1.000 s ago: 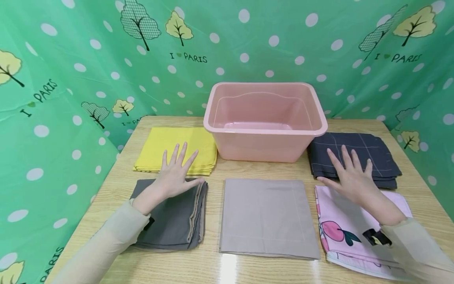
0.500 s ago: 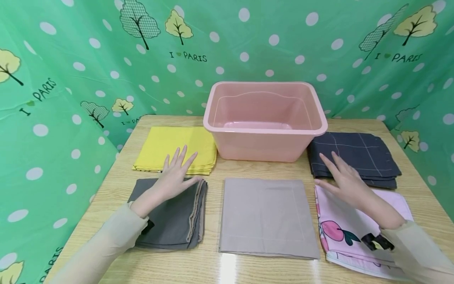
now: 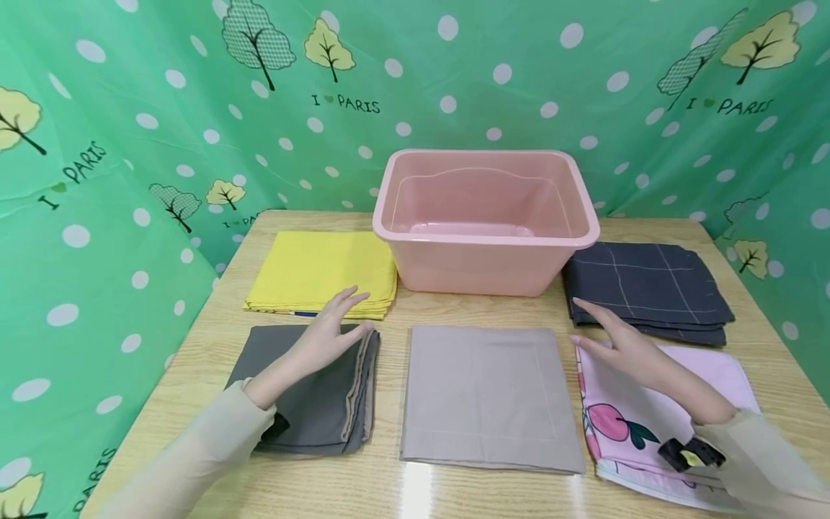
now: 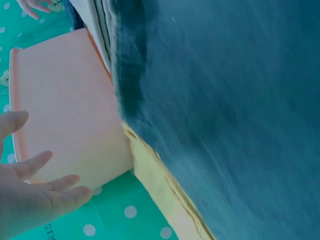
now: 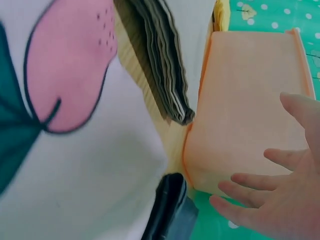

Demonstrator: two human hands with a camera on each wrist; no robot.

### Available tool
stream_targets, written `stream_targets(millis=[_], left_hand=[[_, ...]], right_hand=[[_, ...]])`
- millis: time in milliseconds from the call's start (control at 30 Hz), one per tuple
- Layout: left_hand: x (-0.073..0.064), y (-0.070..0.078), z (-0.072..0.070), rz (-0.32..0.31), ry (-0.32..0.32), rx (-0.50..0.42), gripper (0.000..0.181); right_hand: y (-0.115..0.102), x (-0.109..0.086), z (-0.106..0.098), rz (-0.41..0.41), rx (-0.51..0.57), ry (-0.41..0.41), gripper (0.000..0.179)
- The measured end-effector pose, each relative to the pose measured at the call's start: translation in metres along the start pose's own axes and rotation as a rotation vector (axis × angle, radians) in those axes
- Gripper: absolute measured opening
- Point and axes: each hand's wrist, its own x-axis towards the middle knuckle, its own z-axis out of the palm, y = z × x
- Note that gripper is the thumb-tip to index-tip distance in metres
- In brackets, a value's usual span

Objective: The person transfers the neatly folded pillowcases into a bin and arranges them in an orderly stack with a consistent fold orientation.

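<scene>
My left hand hovers over the folded dark grey cloth at front left, fingers loosely extended and holding nothing. Just beyond its fingertips lies a folded yellow cloth. On the other side, my right hand hangs over the folded pink cloth with a fruit print, its fingers extended and free. Past that hand is a folded dark checked cloth. Between the hands a folded light grey cloth lies flat. In the left wrist view, spread fingers show in front of the pink tub.
A pink plastic tub stands at the back middle of the wooden table, between the yellow and dark checked cloths. Behind and at both sides hangs a green dotted curtain. A dark strap sits at the right wrist.
Both hands have turned from palm down with fingers spread to thumb-up, with fingers closer together. The right fingertips have drawn slightly left and nearer. The cloths and tub have not moved.
</scene>
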Motion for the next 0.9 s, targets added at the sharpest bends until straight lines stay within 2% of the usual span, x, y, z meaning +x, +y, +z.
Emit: stream_targets(millis=[300,467,700,900], left_hand=[[-0.001,0.005,0.008,-0.050,-0.023,-0.186,0.051],[-0.002,0.007,0.014,-0.096,-0.056,-0.331,0.049],[-0.001,0.007,0.024,-0.134,-0.092,-0.482,0.048],[-0.003,0.007,0.032,-0.244,-0.133,-0.609,0.047]], right_hand=[[0.002,-0.003,0.010,-0.044,0.154,0.003,0.057],[0.002,-0.004,0.017,-0.046,0.240,-0.010,0.053],[0.003,-0.006,0.027,-0.003,0.327,-0.018,0.052],[0.001,-0.006,0.033,0.048,0.470,-0.047,0.052]])
